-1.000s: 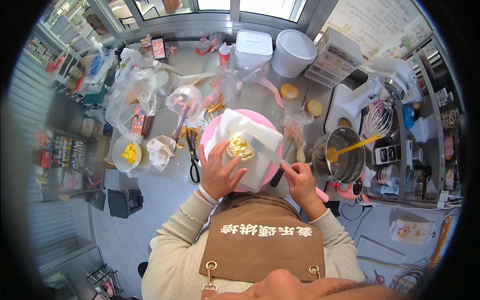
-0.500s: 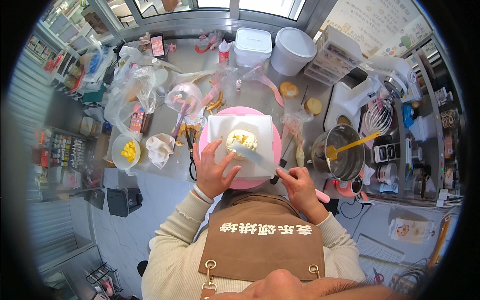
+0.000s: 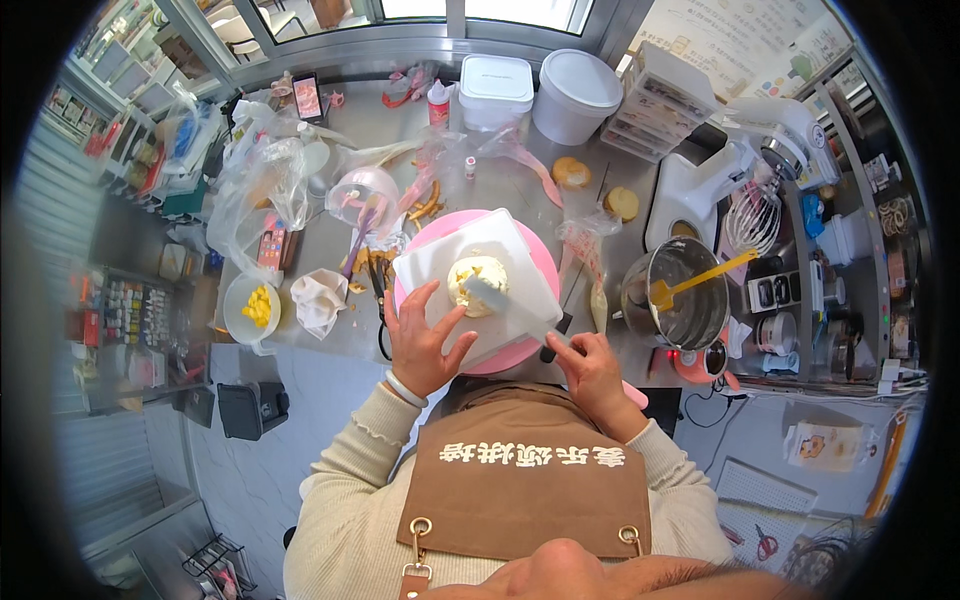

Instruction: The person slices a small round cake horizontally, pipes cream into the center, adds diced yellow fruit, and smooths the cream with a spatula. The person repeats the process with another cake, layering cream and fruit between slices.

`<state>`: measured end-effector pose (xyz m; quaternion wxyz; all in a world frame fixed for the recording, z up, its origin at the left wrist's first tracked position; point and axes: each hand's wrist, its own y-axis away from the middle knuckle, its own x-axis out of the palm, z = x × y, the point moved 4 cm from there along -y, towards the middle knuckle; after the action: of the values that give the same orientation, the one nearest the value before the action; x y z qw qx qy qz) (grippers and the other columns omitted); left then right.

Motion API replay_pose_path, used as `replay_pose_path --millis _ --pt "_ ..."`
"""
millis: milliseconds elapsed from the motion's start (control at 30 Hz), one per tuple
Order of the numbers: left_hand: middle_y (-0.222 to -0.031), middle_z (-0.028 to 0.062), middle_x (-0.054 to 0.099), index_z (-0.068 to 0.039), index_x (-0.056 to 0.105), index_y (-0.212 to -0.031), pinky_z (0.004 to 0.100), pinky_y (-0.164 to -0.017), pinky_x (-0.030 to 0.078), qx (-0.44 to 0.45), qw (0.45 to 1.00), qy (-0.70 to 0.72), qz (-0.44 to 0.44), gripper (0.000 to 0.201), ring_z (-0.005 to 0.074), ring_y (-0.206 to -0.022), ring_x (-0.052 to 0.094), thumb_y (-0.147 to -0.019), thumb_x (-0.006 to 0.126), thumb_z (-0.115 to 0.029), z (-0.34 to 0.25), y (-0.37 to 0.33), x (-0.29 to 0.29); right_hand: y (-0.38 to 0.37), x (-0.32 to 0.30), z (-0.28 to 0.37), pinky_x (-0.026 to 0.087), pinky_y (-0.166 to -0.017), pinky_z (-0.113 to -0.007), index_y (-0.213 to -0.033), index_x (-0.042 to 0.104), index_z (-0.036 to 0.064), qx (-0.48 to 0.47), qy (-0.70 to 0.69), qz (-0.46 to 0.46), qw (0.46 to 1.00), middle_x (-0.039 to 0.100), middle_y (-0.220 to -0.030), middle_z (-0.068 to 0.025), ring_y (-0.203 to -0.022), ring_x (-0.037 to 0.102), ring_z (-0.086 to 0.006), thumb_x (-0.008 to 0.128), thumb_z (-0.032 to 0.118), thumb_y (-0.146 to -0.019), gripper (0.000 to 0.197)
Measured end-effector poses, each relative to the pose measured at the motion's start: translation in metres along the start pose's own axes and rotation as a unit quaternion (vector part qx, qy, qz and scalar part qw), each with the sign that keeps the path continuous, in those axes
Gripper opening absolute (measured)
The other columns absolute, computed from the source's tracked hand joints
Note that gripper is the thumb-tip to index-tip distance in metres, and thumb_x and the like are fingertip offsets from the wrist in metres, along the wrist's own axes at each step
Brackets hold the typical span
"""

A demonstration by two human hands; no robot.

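A small round cake [image 3: 480, 270] coated in pale cream, with yellow fruit pieces on top, sits on a white square board [image 3: 425, 262]. Beneath the board is a pink round turntable [image 3: 541, 262]. My right hand [image 3: 600, 378] grips an icing spatula [image 3: 525, 318], its pink handle under the palm and the flat blade tilted over the cake top. Whether the blade touches the cream I cannot tell. At the near left edge of the board and turntable, my left hand [image 3: 425, 345] has its fingers spread and holds nothing.
Left of the turntable lie scissors [image 3: 384, 340], a crumpled cloth [image 3: 320, 300] and a bowl of yellow fruit cubes [image 3: 252, 310]. On the right stand a metal mixing bowl [image 3: 690, 325] with a yellow spatula [image 3: 705, 272] and a stand mixer [image 3: 695, 195]. White tubs [image 3: 578, 97] line the back.
The board has turned counterclockwise, so its corners now sit at an angle. Both hands and the icing spatula keep nearly the same place. The whole view has shifted slightly.
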<state>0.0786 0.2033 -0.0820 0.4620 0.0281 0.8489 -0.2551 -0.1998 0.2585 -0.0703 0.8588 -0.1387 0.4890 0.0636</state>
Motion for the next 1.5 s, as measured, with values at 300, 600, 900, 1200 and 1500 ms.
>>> replay_pose_path --millis 300,600,900,1200,1500 --pt "-0.145 0.0195 0.049 -0.016 0.075 -0.118 0.0714 -0.118 0.015 0.008 1.000 0.018 0.003 0.041 0.0377 -0.136 0.047 -0.088 0.079 -0.042 -0.002 0.000 0.000 0.009 0.012 0.005 0.050 -0.079 -0.040 -0.133 0.072 0.0191 0.017 -0.017 -0.001 1.000 0.059 -0.097 -0.0104 -0.091 0.056 -0.0297 0.076 0.004 -0.086 0.050" --pt "-0.144 0.0215 0.049 -0.014 0.075 -0.120 0.0720 -0.117 0.015 0.006 1.000 0.020 0.000 0.039 0.0379 -0.138 0.046 -0.090 0.075 -0.040 0.003 0.003 -0.004 0.015 0.020 0.003 0.051 -0.077 -0.040 -0.134 0.071 0.0221 0.046 -0.014 -0.035 0.998 0.058 -0.098 -0.0091 -0.090 0.055 -0.0280 0.075 0.006 -0.087 0.050" --pt "-0.146 0.0202 0.049 -0.016 0.075 -0.121 0.0728 -0.117 0.016 0.010 1.000 0.015 -0.001 0.040 0.0381 -0.137 0.046 -0.089 0.078 -0.040 0.008 0.008 -0.009 0.016 0.025 0.011 0.051 -0.076 -0.039 -0.136 0.070 0.0209 0.041 -0.006 -0.062 0.997 0.057 -0.098 -0.0076 -0.089 0.054 -0.0274 0.075 0.006 -0.087 0.051" --pt "-0.148 0.0216 0.049 -0.015 0.071 -0.128 0.0706 -0.119 0.016 0.038 0.998 0.048 -0.010 0.045 0.0389 -0.140 0.045 -0.089 0.077 -0.037 0.013 0.009 -0.018 0.033 0.000 0.012 0.048 -0.083 -0.037 -0.140 0.068 0.0163 0.114 -0.170 -0.099 0.974 0.061 -0.098 -0.0089 -0.092 0.055 -0.0272 0.072 0.007 -0.093 0.048" --pt "-0.147 0.0209 0.049 -0.013 0.068 -0.132 0.0607 -0.125 0.012 0.132 0.985 0.094 0.058 0.044 0.0396 -0.142 0.043 -0.095 0.070 -0.038 -0.019 -0.007 0.009 0.151 -0.018 -0.059 0.049 -0.080 -0.040 -0.140 0.066 0.0153 0.343 0.233 -0.223 0.882 0.055 -0.097 -0.0111 -0.090 0.053 -0.0308 0.070 0.006 -0.092 0.049"
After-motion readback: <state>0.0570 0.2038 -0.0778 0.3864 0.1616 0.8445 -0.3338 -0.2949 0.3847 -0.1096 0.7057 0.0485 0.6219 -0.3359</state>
